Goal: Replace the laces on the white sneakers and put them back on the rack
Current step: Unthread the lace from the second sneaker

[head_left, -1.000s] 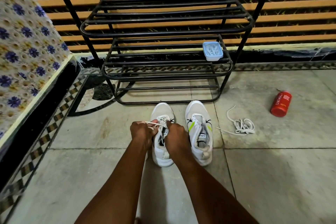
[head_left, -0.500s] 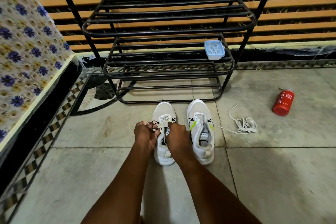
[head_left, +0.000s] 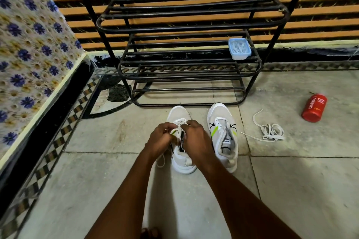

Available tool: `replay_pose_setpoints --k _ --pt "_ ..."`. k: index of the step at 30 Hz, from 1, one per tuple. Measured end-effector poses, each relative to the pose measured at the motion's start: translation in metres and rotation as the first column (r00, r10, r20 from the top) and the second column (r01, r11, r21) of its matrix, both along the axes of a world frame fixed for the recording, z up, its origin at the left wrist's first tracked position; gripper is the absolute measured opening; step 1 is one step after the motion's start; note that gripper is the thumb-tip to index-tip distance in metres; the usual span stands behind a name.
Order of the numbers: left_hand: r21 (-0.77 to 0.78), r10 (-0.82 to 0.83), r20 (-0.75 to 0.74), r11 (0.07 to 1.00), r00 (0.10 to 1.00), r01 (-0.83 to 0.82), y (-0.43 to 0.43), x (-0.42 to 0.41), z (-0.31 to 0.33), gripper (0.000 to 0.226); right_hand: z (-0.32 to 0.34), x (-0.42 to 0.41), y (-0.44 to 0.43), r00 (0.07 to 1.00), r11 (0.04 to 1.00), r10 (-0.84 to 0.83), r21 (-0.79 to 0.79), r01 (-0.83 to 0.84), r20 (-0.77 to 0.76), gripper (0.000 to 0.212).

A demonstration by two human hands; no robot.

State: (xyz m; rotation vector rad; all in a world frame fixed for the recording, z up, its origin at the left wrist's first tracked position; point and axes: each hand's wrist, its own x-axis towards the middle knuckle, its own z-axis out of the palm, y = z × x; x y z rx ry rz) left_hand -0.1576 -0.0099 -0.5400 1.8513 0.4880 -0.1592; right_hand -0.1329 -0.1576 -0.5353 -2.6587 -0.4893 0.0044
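The left hand (head_left: 162, 138) and right hand (head_left: 197, 137) pinch a white lace (head_left: 179, 122) over one sneaker (head_left: 178, 111); a skipped eyelet or uneven pull could leave the lacing lopsided.

Left sneaker (head_left: 179, 114) beside right sneaker (head_left: 221, 114), before the rack (head_left: 186, 25) bearing a container (head_left: 240, 48); loose lace (head_left: 271, 132) rightward (bottle (head_left: 314, 107) farther right)

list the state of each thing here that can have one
left sneaker, upright on the floor, being laced
lace, pinched by both hands
left hand, pinching that lace
right hand, pinching that lace
right sneaker, upright on the floor, untouched
loose lace, bunched on the floor
red bottle, lying on its side
blue-lidded box, closed, on the rack
rack, holds no sneakers
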Motion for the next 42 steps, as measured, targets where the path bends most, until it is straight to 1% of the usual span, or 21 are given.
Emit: replay_pose_setpoints --k 2,5,7,9,12,14,17,19,22,24,26,28,29,30,32,34,36,37,39,41,42 --pt "0.089 -0.143 0.032 0.986 0.989 0.14 0.001 -0.004 -0.001 0.065 0.003 0.004 -0.001 0.998 0.999 0.045 -0.015 -0.046 -0.045 0.028" --pt "0.355 -0.269 0.013 0.902 0.963 0.247 0.003 -0.009 -0.012 0.082 0.006 0.015 -0.001 0.997 0.995 0.077 -0.064 -0.079 -0.031 0.025" --pt "0.482 -0.325 0.025 0.833 0.946 0.273 0.003 -0.011 -0.026 0.083 0.008 0.019 0.0 0.994 0.99 0.108 -0.09 -0.108 -0.011 0.024" --pt "0.541 -0.371 0.09 0.798 0.924 0.267 0.002 -0.012 -0.038 0.076 0.009 0.018 -0.002 0.991 0.984 0.135 -0.117 -0.134 0.002 0.025" --pt "0.552 -0.404 0.184 0.797 0.896 0.246 -0.003 -0.016 -0.047 0.071 0.006 0.013 -0.009 0.994 0.99 0.099 -0.105 -0.095 0.034 0.024" --pt "0.506 -0.383 0.223 0.832 0.896 0.23 -0.008 -0.02 -0.054 0.07 0.002 0.013 -0.012 0.998 0.997 0.042 -0.059 -0.039 0.04 0.02" --pt "0.49 -0.337 0.259 0.853 0.905 0.178 -0.011 -0.025 -0.064 0.067 -0.002 0.014 -0.013 0.999 0.999 -0.04 0.026 0.04 0.019 0.019" --pt "0.503 -0.335 0.267 0.848 0.903 0.166 -0.011 -0.025 -0.067 0.065 -0.004 0.016 -0.013 0.994 0.986 -0.11 0.129 0.109 -0.005 0.017" --pt "0.514 -0.332 0.277 0.844 0.902 0.153 -0.012 -0.024 -0.065 0.066 -0.007 0.022 -0.012 0.951 0.916 -0.255 0.272 0.296 -0.176 0.014" --pt "0.516 -0.327 0.284 0.844 0.901 0.144 -0.014 -0.024 -0.065 0.066 -0.003 0.028 -0.011 0.882 0.847 -0.352 0.294 0.442 -0.312 0.017" --pt "0.511 -0.308 0.299 0.851 0.903 0.121 -0.016 -0.026 -0.07 0.066 0.0 0.034 -0.011 0.854 0.832 -0.347 0.293 0.472 -0.388 0.018" --pt "0.507 -0.295 0.3 0.855 0.907 0.11 -0.018 -0.026 -0.075 0.066 0.002 0.038 -0.012 0.919 0.892 -0.197 0.327 0.313 -0.342 0.018" --pt "0.507 -0.291 0.301 0.855 0.908 0.107 -0.018 -0.026 -0.077 0.066 -0.002 0.041 -0.014 0.959 0.943 -0.065 0.298 0.149 -0.275 0.017" --pt "0.509 -0.291 0.303 0.855 0.908 0.104 -0.018 -0.027 -0.078 0.065 -0.004 0.044 -0.016 0.973 0.979 0.047 0.202 0.0 -0.228 0.017" --pt "0.512 -0.293 0.305 0.853 0.906 0.104 -0.018 -0.027 -0.08 0.064 0.0 0.047 -0.019 0.956 0.98 0.192 0.001 -0.197 -0.222 0.018" --pt "0.508 -0.297 0.312 0.855 0.902 0.105 -0.018 -0.027 -0.083 0.063 0.011 0.049 -0.021 0.93 0.95 0.274 -0.079 -0.301 -0.247 0.023" --pt "0.525 -0.316 0.317 0.844 0.894 0.111 -0.018 -0.027 -0.086 0.063 0.022 0.047 -0.022 0.907 0.926 0.32 -0.109 -0.36 -0.274 0.028" --pt "0.542 -0.33 0.317 0.832 0.889 0.115 -0.017 -0.028 -0.087 0.063 0.024 0.047 -0.022 0.895 0.927 0.321 -0.089 -0.363 -0.312 0.025" --pt "0.58 -0.357 0.307 0.805 0.882 0.124 -0.014 -0.027 -0.085 0.065 0.023 0.054 -0.019 0.872 0.959 0.265 0.019 -0.282 -0.412 0.016" --pt "0.606 -0.369 0.293 0.785 0.882 0.127 -0.013 -0.027 -0.082 0.066 0.023 0.059 -0.021 0.835 0.965 0.26 0.162 -0.206 -0.486 0.024" --pt "0.613 -0.372 0.288 0.78 0.882 0.129 -0.014 -0.027 -0.081 0.066 0.021 0.06 -0.024 0.813 0.942 0.307 0.28 -0.185 -0.496 0.029"
